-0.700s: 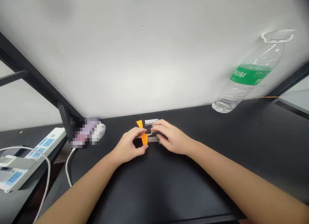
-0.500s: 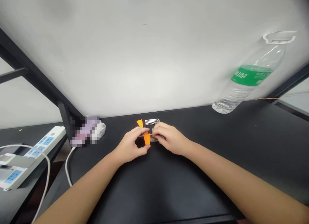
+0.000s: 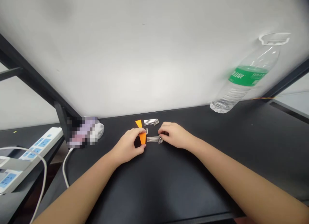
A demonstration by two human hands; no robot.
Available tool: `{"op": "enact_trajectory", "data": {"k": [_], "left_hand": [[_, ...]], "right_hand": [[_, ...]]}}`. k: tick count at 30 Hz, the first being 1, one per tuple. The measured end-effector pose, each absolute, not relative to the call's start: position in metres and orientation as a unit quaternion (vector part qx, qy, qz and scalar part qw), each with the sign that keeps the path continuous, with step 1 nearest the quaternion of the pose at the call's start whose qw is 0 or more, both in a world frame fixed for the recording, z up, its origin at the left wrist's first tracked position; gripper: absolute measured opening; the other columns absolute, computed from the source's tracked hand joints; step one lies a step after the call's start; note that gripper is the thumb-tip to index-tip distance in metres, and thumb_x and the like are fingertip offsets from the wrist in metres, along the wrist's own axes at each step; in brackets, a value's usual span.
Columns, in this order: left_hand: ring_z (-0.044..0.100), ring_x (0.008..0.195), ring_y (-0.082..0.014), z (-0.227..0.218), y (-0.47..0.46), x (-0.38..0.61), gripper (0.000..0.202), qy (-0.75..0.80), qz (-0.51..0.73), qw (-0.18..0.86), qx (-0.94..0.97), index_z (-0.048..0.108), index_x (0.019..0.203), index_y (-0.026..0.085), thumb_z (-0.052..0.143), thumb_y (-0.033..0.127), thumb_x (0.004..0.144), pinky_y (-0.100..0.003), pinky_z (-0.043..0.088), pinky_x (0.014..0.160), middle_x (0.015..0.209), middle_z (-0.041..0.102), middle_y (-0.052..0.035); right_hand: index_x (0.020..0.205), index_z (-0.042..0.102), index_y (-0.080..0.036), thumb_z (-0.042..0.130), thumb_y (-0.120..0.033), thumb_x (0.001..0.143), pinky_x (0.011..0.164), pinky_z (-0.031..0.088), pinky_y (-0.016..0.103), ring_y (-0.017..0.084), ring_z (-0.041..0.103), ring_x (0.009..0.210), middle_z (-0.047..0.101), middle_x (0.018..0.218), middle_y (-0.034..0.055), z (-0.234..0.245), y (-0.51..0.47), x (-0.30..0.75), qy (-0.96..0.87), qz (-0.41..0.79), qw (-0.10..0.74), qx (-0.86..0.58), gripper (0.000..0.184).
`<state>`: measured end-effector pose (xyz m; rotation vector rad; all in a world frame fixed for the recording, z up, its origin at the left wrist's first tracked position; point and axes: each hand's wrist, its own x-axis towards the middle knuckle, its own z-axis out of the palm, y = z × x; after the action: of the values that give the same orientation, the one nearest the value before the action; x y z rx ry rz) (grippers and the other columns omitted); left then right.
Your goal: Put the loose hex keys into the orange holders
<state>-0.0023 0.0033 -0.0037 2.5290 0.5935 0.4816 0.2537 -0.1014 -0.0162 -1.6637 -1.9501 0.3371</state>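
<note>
My left hand (image 3: 129, 145) is closed around the front of an orange hex key holder (image 3: 143, 139), thumb at its near end and fingers over its middle. The holder's far end (image 3: 138, 123) shows past the fingers. By those fingertips is a short bent hex key (image 3: 147, 131). One row of L-shaped hex keys (image 3: 153, 139) lies to the holder's right, short ends bent rightward. My right hand (image 3: 175, 135) pinches at the bent ends of this row, fingertips partly hidden. Farther back lies a second row of hex keys (image 3: 151, 122), untouched.
On the black table (image 3: 154, 185), a large clear bottle (image 3: 248, 76) with a green label leans by the wall. A white power strip (image 3: 31, 156) and a cable (image 3: 43, 182) are at left. Beside the black frame post lies a crumpled plastic bag (image 3: 98, 130).
My right hand has drawn back to the right, away from the holder, uncovering the nearer row of hex keys. The holder in my left hand has shifted slightly left.
</note>
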Motion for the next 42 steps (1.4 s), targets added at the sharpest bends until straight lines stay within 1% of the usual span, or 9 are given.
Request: {"op": "enact_trajectory", "data": {"k": [4, 10, 17, 19, 23, 26, 29, 37, 42], "left_hand": [[0.066, 0.117, -0.0254, -0.006, 0.006, -0.003, 0.048, 0.218, 0.174, 0.252, 0.927, 0.056, 0.132, 0.027, 0.069, 0.026, 0.086, -0.043, 0.055, 0.103, 0.128, 0.067, -0.0058], [0.065, 0.117, -0.0246, -0.010, 0.007, -0.004, 0.046, 0.220, 0.180, 0.255, 0.924, 0.056, 0.132, 0.028, 0.069, 0.026, 0.087, -0.043, 0.054, 0.104, 0.128, 0.067, -0.0052], [0.066, 0.117, -0.0237, -0.009, 0.007, -0.003, 0.046, 0.219, 0.184, 0.267, 0.920, 0.056, 0.132, 0.028, 0.069, 0.026, 0.087, -0.041, 0.054, 0.103, 0.127, 0.068, -0.0050], [0.067, 0.118, -0.0233, -0.009, 0.007, -0.002, 0.046, 0.219, 0.186, 0.271, 0.919, 0.056, 0.131, 0.028, 0.069, 0.027, 0.087, -0.041, 0.054, 0.104, 0.128, 0.068, -0.0045], [0.067, 0.119, -0.0229, -0.009, 0.007, -0.002, 0.045, 0.219, 0.190, 0.284, 0.914, 0.056, 0.130, 0.027, 0.069, 0.028, 0.087, -0.041, 0.054, 0.107, 0.129, 0.068, -0.0044], [0.067, 0.119, -0.0223, -0.009, 0.006, -0.002, 0.045, 0.226, 0.196, 0.294, 0.908, 0.056, 0.129, 0.027, 0.070, 0.028, 0.086, -0.039, 0.054, 0.106, 0.128, 0.068, -0.0033], [0.067, 0.117, -0.0213, -0.008, 0.006, -0.002, 0.045, 0.232, 0.205, 0.299, 0.903, 0.057, 0.128, 0.028, 0.071, 0.029, 0.086, -0.038, 0.055, 0.104, 0.126, 0.069, -0.0016], [0.067, 0.115, -0.0199, -0.011, 0.007, -0.004, 0.042, 0.234, 0.218, 0.312, 0.895, 0.058, 0.126, 0.030, 0.071, 0.031, 0.087, -0.038, 0.055, 0.104, 0.124, 0.069, 0.0004], [0.067, 0.118, -0.0206, -0.012, 0.007, -0.005, 0.041, 0.226, 0.229, 0.335, 0.886, 0.057, 0.126, 0.029, 0.072, 0.031, 0.087, -0.040, 0.054, 0.108, 0.126, 0.068, -0.0008]], "right_hand": [[0.084, 0.069, -0.020, 0.064, -0.014, 0.086, 0.070, 0.047, 0.029, 0.016, 0.061, 0.078, 0.065, 0.091, 0.0037, -0.015, -0.102, 0.258, -0.715, 0.125, 0.229, -0.648, 0.008], [0.086, 0.069, -0.021, 0.066, -0.019, 0.085, 0.067, 0.046, 0.028, 0.016, 0.061, 0.076, 0.065, 0.093, 0.0035, -0.009, -0.108, 0.254, -0.712, 0.151, 0.218, -0.650, 0.004], [0.072, 0.059, -0.020, 0.067, -0.010, 0.073, 0.054, 0.036, 0.028, 0.016, 0.055, 0.065, 0.064, 0.080, 0.0039, -0.006, -0.110, 0.257, -0.649, 0.132, 0.165, -0.731, 0.013], [0.076, 0.060, -0.021, 0.065, -0.010, 0.077, 0.056, 0.038, 0.027, 0.015, 0.056, 0.064, 0.065, 0.077, 0.0013, -0.004, -0.110, 0.259, -0.651, 0.158, 0.195, -0.717, 0.012], [0.095, 0.068, -0.022, 0.059, -0.016, 0.091, 0.066, 0.047, 0.027, 0.013, 0.061, 0.069, 0.069, 0.085, -0.0004, 0.000, -0.110, 0.256, -0.671, 0.206, 0.333, -0.630, 0.012], [0.097, 0.073, -0.022, 0.059, -0.015, 0.093, 0.073, 0.050, 0.028, 0.014, 0.065, 0.078, 0.072, 0.093, 0.0016, 0.001, -0.109, 0.250, -0.696, 0.170, 0.387, -0.580, 0.016], [0.096, 0.074, -0.022, 0.058, -0.012, 0.094, 0.077, 0.051, 0.029, 0.015, 0.066, 0.084, 0.072, 0.096, 0.0027, 0.000, -0.109, 0.246, -0.723, 0.118, 0.389, -0.558, 0.019], [0.100, 0.073, -0.021, 0.049, -0.009, 0.098, 0.076, 0.051, 0.030, 0.018, 0.065, 0.088, 0.071, 0.099, 0.0061, -0.007, -0.110, 0.243, -0.784, 0.005, 0.316, -0.535, 0.027], [0.104, 0.072, -0.021, 0.050, -0.005, 0.095, 0.080, 0.051, 0.031, 0.020, 0.061, 0.094, 0.068, 0.111, 0.0092, -0.009, -0.111, 0.241, -0.795, -0.060, 0.274, -0.538, 0.029]]}}
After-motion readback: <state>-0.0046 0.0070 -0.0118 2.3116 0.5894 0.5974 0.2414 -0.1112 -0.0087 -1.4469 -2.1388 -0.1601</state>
